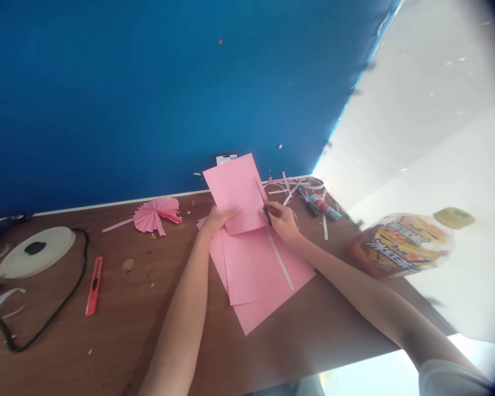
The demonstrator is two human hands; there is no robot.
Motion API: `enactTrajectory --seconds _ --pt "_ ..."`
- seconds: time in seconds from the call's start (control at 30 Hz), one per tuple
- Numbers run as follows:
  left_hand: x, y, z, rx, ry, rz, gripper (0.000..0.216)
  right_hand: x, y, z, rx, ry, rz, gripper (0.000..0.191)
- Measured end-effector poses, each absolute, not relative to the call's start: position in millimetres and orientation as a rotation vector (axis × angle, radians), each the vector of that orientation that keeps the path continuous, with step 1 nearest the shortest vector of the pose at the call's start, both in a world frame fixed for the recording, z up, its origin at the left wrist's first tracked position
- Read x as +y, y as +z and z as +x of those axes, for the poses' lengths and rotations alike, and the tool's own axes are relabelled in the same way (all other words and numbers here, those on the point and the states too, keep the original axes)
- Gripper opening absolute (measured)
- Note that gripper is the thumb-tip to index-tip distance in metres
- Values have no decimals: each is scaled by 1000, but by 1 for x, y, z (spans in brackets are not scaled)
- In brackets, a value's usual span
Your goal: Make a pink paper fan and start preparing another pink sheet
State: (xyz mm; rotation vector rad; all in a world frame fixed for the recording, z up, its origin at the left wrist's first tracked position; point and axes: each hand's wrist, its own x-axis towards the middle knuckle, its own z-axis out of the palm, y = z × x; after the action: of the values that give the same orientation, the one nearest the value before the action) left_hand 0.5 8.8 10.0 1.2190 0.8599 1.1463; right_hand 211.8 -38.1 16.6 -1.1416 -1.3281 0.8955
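My left hand point(219, 219) grips the lower left edge of a pink sheet of paper point(237, 192), thumb on top, holding it up over the table. In my right hand point(282, 220) is a pair of dark scissors point(267, 213), its blades along the sheet's right side, where a narrow strip lies to the right of the blades. Whether the blades are open is too small to tell. Under both hands lie more pink sheets point(253, 275), overlapping at angles, with a pale narrow strip point(281, 259) on top.
A fan-folded pink paper piece point(157, 214) and a red box cutter point(94, 286) lie left. A white round lid-like object point(37, 253) with a black cord is farther left. Paper strips point(289, 184), pens point(309, 203) and a drink bottle point(404, 242) are right. A phone point(226, 158) leans against the blue wall.
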Motion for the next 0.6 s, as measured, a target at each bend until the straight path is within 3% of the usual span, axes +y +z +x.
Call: enactTrajectory --seconds 0.6 --pt "19 6 -2 913 1271 976 50 -40 18 213 -1405 791 -1154 29"
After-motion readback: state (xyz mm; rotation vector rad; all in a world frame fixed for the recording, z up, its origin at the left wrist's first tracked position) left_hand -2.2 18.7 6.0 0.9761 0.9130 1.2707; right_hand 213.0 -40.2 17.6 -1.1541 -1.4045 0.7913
